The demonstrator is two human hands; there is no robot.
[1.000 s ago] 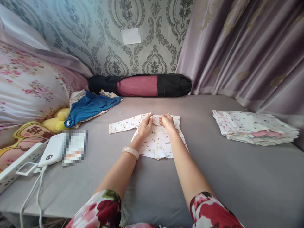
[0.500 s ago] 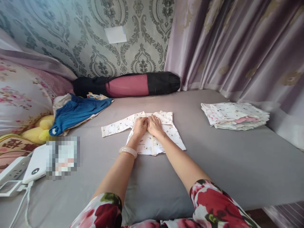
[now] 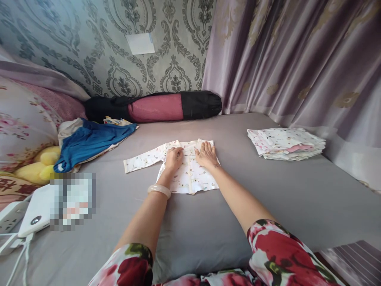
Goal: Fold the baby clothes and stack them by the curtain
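Observation:
A small white printed baby shirt (image 3: 190,176) lies flat on the grey bed sheet (image 3: 268,190). One sleeve stretches out to the left; the right side is folded in. My left hand (image 3: 173,158) rests on the shirt's upper left part, fingers curled against the cloth. My right hand (image 3: 206,154) lies flat on the upper right part, fingers stretched out. A pale bangle (image 3: 159,190) sits on my left wrist.
A stack of folded baby clothes (image 3: 285,143) lies at the right by the curtain. A black and pink roll bag (image 3: 154,106) lies along the wall. A blue garment (image 3: 89,141), a yellow plush toy (image 3: 44,163) and a white power strip (image 3: 32,210) are at the left.
My hands were together at the shirt's collar; now they have spread apart sideways across the chest. The shirt's right side now lies folded in, narrower. The camera view shifted slightly right.

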